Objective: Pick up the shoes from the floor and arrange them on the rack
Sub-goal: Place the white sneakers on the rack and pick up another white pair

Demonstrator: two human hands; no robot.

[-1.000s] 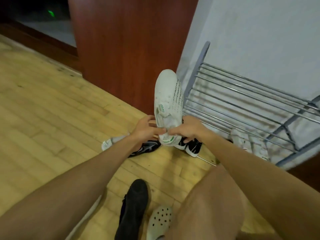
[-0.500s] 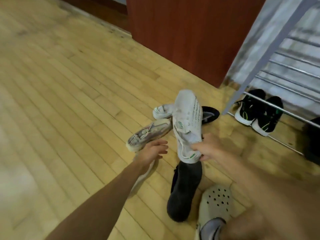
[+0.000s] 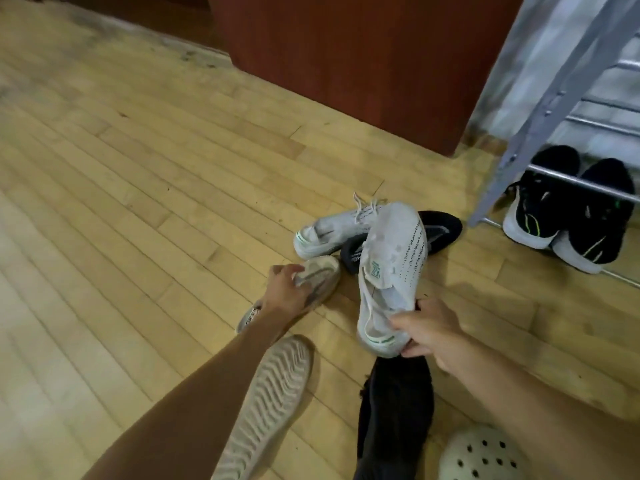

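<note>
My right hand (image 3: 429, 329) grips the heel of a white sneaker with green trim (image 3: 389, 271), held toe-up above the floor. Its twin white sneaker (image 3: 332, 228) lies on the floor behind it, across a black shoe (image 3: 440, 230). My left hand (image 3: 287, 292) rests on a beige striped sneaker (image 3: 320, 275) on the floor, fingers curled over its top. The grey metal rack (image 3: 540, 109) stands at the upper right, with a pair of black-and-white sneakers (image 3: 568, 209) on the floor under its lowest bar.
A sole-up beige shoe (image 3: 270, 400) lies by my left forearm. A dark shoe (image 3: 394, 407) lies below my right hand, and a pale clog with holes (image 3: 481, 455) sits at the bottom edge. A red-brown wooden cabinet (image 3: 346, 57) stands left of the rack on the plank floor.
My left hand let go of the white sneaker and dropped onto the beige sneaker. My right hand alone keeps the white sneaker. The view has tilted down from the rack.
</note>
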